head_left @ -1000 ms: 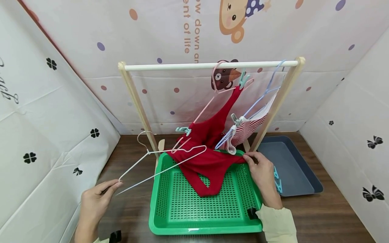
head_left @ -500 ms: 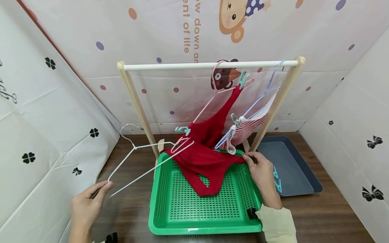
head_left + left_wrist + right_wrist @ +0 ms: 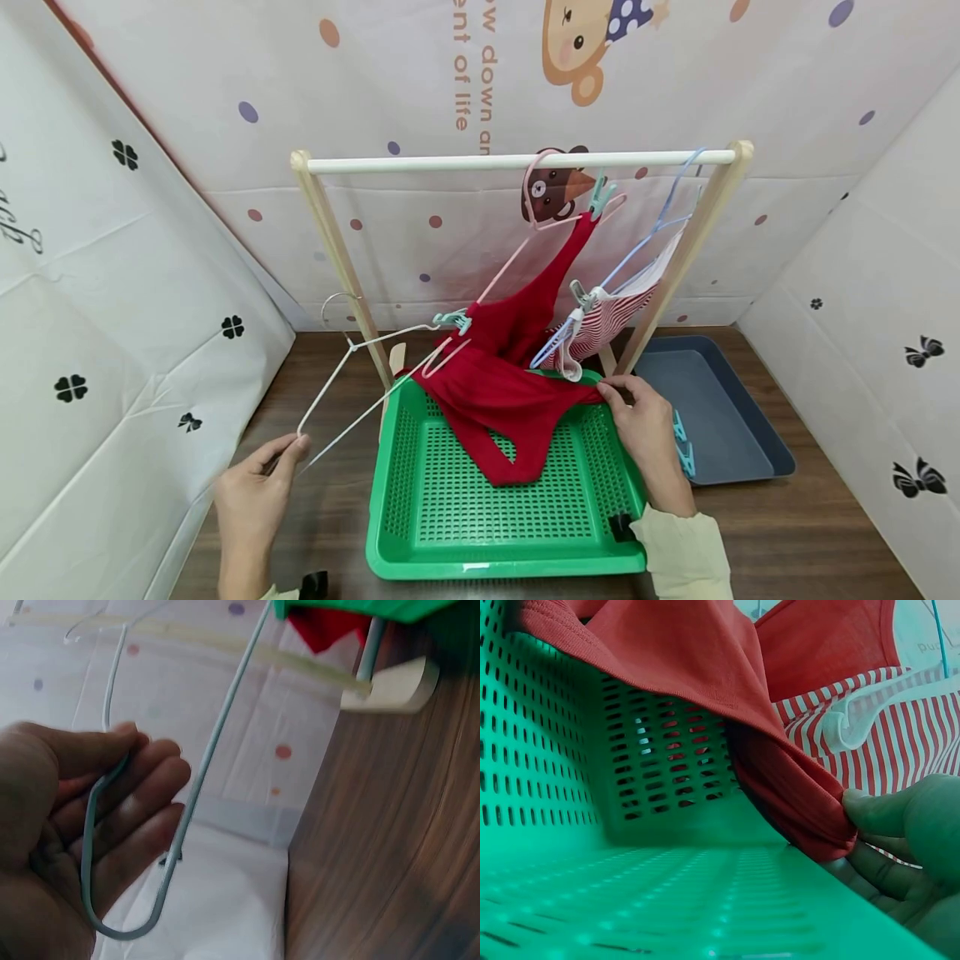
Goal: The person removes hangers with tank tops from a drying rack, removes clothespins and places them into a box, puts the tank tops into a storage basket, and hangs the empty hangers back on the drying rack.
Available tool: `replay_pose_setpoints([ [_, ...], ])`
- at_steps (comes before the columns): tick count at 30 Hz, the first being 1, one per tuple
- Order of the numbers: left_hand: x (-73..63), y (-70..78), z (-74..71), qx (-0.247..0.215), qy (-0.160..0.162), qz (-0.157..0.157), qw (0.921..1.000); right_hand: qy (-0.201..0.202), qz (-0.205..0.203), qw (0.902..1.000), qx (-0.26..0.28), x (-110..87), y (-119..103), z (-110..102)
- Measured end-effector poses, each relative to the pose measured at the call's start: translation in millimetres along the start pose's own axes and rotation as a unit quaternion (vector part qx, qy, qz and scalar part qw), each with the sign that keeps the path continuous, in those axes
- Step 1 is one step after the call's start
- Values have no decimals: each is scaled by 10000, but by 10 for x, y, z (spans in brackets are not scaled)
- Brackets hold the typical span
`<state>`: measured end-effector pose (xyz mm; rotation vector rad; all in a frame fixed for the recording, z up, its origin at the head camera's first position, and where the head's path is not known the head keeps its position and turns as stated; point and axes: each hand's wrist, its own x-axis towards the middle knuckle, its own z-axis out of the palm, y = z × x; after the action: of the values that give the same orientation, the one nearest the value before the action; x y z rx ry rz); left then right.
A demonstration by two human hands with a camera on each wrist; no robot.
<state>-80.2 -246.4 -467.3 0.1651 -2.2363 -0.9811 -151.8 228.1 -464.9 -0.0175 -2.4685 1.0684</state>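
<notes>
My left hand [image 3: 255, 483] pinches one end of a white clothes hanger [image 3: 327, 385] between thumb and fingers, left of the green basket [image 3: 378, 500]. The hanger tilts up, its far end near the pink hanger [image 3: 504, 275]. In the left wrist view the hanger's rounded end [image 3: 124, 934] loops below the palm. At the basket's back right rim, my right hand [image 3: 645, 421] pinches the edge of a red garment [image 3: 517, 400] with straps, draped into the basket. More red cloth [image 3: 525, 321] is clipped to the pink hanger; I cannot tell whether both are one piece.
A rack with a white rail [image 3: 420, 164] stands behind the basket. A blue hanger [image 3: 641, 242] bears a red-and-white striped garment [image 3: 615, 321]. On the right lies a grey tray [image 3: 723, 417] with blue clothespins [image 3: 684, 446] at its left edge. Patterned white sheets [image 3: 135, 275] surround the wooden tabletop.
My left hand with the white hanger moved left, then came back right, and the hanger's far end now sits higher. My right hand has kept its grip in the same place.
</notes>
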Motion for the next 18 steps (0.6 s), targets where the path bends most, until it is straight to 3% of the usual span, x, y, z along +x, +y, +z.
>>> replay_pose_setpoints([
  [7,-54,85,93,80,5,-128,9999,-616,-13,9981,-62,25,-131,-91],
  [11,-80,104,117,-60,-5,-210,9998,-1150,-442,9924,30,55,-285,-112],
  [15,-117,157,131,-216,-16,-315,9993,-2027,-1238,9714,24,60,-453,19],
  [18,-143,193,159,-365,-45,-417,9985,-2604,-1580,9525,-26,58,-585,166],
])
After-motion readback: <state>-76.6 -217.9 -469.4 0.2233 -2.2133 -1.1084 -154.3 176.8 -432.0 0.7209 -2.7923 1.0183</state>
